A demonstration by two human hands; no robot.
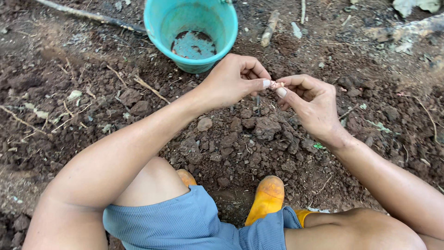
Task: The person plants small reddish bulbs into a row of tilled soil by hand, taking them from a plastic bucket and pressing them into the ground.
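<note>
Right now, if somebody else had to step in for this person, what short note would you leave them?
Left hand: fingers curled, thumb and forefinger pinching one end of a small pale piece.
Right hand: pinching the other end of the same piece; the two hands meet above the loose brown soil.
Turquoise bucket: stands on the ground just beyond the hands, a little dirt inside.
Person squats in yellow boots.
Done: piece is picked up and held.
Left: cannot tell; nothing visibly planted or dropped in the bucket.
</note>
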